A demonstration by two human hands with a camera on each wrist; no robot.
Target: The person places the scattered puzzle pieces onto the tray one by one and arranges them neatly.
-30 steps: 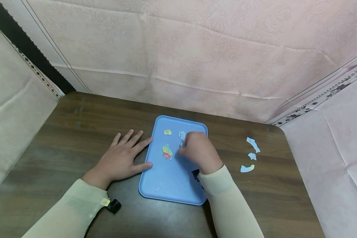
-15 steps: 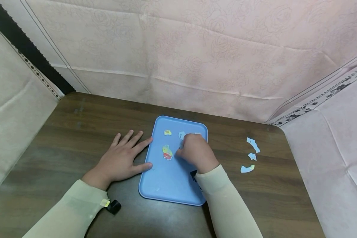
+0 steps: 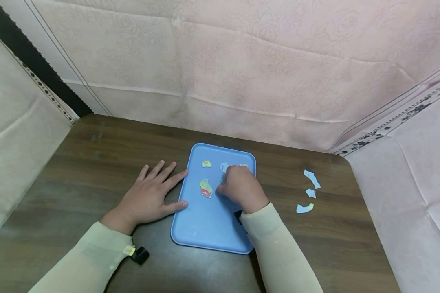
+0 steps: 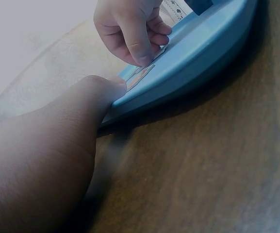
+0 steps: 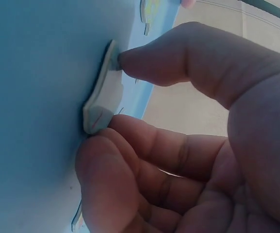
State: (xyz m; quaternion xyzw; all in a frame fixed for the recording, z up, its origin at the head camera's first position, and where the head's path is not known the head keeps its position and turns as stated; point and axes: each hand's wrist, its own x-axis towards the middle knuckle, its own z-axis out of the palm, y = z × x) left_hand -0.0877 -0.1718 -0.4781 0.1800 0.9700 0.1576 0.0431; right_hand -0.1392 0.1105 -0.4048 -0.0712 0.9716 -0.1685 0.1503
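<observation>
My right hand (image 3: 242,187) is over a light blue tray (image 3: 201,228), pinching a flat pale blue puzzle piece (image 5: 101,104). In the right wrist view the thumb is at one end of the piece and the fingertips at the other, close to the tray surface. Left of this hand lies a yellow and red puzzle piece (image 3: 206,189). Farther back are a small yellow piece (image 3: 206,163) and another pale blue piece (image 3: 224,167). My left hand (image 3: 146,197) lies with spread fingers on the table, its thumb and forefinger touching the tray's left rim.
Three loose puzzle pieces lie on the wooden table (image 3: 278,252) right of the tray: a long blue one (image 3: 312,178), a small one (image 3: 310,193) and a curved one (image 3: 304,208). Pale patterned cloth (image 3: 242,73) hangs behind the table and along both sides.
My right hand has shifted slightly left and toward me, uncovering part of another piece near the tray's right rim. Over the last half second it barely moves. The left hand stays in place.
</observation>
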